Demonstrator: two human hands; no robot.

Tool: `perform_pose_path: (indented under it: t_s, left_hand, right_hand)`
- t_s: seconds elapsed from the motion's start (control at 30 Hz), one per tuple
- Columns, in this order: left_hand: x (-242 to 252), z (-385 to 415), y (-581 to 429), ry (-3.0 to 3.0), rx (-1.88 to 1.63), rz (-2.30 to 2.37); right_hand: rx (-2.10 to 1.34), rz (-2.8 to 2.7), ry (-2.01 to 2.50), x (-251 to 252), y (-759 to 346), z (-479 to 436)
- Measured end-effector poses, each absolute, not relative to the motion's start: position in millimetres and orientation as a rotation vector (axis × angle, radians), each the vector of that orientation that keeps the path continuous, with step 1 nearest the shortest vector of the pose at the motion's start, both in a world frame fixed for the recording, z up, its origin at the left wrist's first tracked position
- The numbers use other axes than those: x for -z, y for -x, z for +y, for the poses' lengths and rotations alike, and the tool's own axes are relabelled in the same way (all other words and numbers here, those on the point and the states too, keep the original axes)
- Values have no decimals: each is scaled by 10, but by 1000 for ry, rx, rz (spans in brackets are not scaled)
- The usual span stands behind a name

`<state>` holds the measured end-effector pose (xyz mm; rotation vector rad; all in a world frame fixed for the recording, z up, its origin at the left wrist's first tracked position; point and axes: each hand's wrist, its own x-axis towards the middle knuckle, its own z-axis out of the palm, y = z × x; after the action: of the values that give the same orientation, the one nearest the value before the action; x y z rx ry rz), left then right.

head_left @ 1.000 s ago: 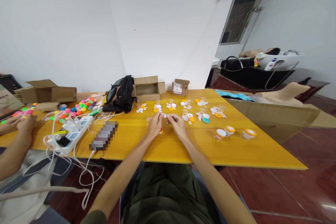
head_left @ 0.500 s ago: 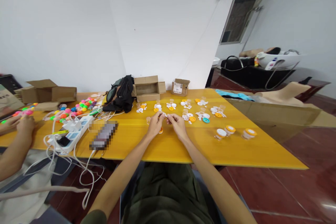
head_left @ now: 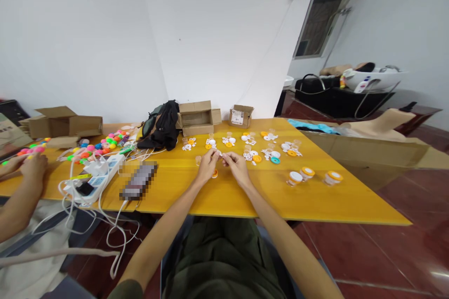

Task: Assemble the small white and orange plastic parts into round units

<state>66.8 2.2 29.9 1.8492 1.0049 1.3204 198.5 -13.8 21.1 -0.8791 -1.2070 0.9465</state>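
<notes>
Over the yellow table (head_left: pixel 266 203), my left hand (head_left: pixel 208 166) and my right hand (head_left: pixel 237 166) meet fingertip to fingertip. Both are closed in a pinch on a small white piece (head_left: pixel 220 153), mostly covered by the fingers; its kind is too small to tell. Under the hands an orange ring-like part (head_left: pixel 215 174) shows in part. A clear cup (head_left: pixel 198 160) stands just left of my left hand. Beyond my right hand lie white discs with holes (head_left: pixel 248 156), an orange lid (head_left: pixel 257 159) and a teal lid (head_left: pixel 275 160).
Three lidded jars, one being a white-topped jar (head_left: pixel 295 178), stand at the right. Small part piles line the back near an open cardboard box (head_left: pixel 198 119). Left are a phone (head_left: pixel 139 180), a power strip (head_left: pixel 101 182) with cables, and a co-worker's hand (head_left: pixel 34 167) by colourful balls.
My fingers have shifted slightly around the small white piece, which shows a little differently between them. Both arms stay in place.
</notes>
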Motion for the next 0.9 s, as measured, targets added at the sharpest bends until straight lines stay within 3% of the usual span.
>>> perform_pose_path:
  t_s: [0.9]
  left_hand:
    - [-316, 27, -643, -1871, -1305, 1081]
  right_hand:
    - [-999, -1185, 855, -152, -1995, -103]
